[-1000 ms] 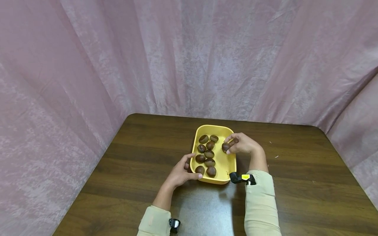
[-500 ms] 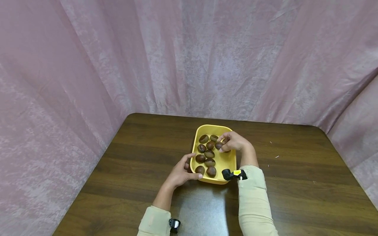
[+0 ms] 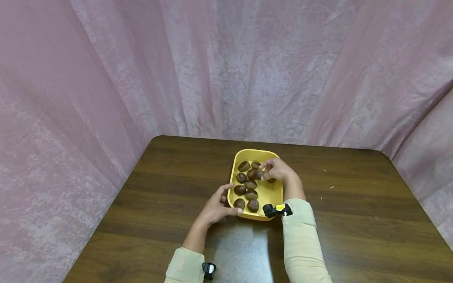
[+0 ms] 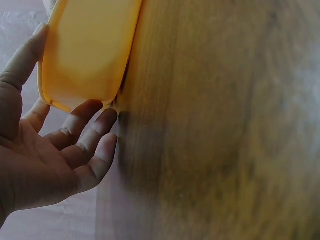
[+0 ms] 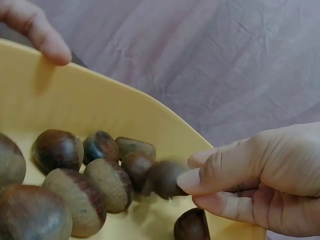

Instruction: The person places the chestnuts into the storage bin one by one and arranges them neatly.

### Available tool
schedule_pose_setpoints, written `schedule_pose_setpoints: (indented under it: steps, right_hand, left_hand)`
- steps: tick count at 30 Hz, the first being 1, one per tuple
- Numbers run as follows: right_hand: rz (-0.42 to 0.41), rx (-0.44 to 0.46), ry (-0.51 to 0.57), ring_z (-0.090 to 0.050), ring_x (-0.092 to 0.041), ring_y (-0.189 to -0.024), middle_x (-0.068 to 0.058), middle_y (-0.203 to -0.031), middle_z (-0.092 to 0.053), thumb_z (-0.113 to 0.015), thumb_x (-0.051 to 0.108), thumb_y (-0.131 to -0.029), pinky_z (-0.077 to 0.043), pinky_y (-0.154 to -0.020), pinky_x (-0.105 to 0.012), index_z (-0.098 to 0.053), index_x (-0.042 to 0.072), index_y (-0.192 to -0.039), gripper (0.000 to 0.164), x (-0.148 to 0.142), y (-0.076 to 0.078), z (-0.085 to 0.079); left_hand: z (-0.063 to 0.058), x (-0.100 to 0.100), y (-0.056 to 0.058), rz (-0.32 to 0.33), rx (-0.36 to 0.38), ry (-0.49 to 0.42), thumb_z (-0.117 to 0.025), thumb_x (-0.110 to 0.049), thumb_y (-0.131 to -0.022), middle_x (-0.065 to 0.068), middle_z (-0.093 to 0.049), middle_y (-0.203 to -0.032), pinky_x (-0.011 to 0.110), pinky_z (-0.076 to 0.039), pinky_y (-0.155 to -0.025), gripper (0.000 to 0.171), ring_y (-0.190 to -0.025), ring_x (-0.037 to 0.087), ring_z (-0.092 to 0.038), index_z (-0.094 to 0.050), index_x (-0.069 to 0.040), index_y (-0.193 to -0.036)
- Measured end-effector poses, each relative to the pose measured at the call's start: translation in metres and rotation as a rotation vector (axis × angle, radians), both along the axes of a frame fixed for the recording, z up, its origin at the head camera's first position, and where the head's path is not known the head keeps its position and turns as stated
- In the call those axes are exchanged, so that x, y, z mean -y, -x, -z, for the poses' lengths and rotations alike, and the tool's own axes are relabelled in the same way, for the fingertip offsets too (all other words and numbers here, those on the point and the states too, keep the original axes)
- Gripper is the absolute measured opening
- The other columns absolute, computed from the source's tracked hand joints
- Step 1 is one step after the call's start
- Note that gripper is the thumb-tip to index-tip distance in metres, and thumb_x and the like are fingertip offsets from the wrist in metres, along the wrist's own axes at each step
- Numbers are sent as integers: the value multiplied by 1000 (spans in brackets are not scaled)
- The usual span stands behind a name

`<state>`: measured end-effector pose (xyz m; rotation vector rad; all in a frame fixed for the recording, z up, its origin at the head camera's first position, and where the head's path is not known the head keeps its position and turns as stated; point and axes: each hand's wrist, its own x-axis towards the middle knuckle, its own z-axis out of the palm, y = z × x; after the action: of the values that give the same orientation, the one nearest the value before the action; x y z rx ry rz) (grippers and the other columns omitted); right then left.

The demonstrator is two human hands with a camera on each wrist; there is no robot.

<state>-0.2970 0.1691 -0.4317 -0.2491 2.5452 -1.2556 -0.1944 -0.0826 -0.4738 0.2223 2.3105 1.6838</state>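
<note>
A yellow plastic tray (image 3: 269, 194) on the table holds several brown chestnuts (image 3: 253, 205), mostly lined up in two columns along its left side. My right hand (image 3: 279, 169) is inside the tray, pinching one chestnut (image 5: 164, 179) between thumb and fingers, against or just beside another chestnut (image 5: 137, 168) in the second column. Below that hand lies a further chestnut (image 5: 192, 226), near the tray's right wall. At the near left corner, my left hand (image 3: 215, 206) grips the rim, its thumb on the near edge and its fingers along the left side.
The dark wooden table (image 3: 170, 188) extends around the tray. A few pale scraps (image 3: 332, 187) lie to its right. Pink curtains (image 3: 247, 78) hang behind the table and at both sides. The tray's right part shows bare floor in front of my right hand.
My right hand has moved left across the tray with the pinched chestnut, up to the second column. The chestnut by the right wall has come into view. My left hand stays in place.
</note>
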Motion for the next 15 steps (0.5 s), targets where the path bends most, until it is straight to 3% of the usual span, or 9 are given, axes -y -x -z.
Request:
schedule_pose_setpoints:
  steps: [5,15]
  right_hand:
    - [14,-15,2,-55,-24,-81,-14,-90,-58,-69,-7,-75,-46,-69,-34,-59,-8,-114,40,-3,-12,-4]
    - [-25,-166,122,-59,-24,-80,-20,-89,-62,-65,-9,-78,-47,-69,-32,-59,-10,-109,32,-18,-40,-14]
  left_hand:
    - [2,-1,-1,10,-2,-13,-85,-19,-67,14,-58,-91,34,-44,-65,85,-80,22,-58,-40,-21,-139]
    - [5,-4,0,21,-25,-69,-82,-20,-72,22,-57,-101,35,-46,-68,85,-86,25,-60,-35,-18,-143]
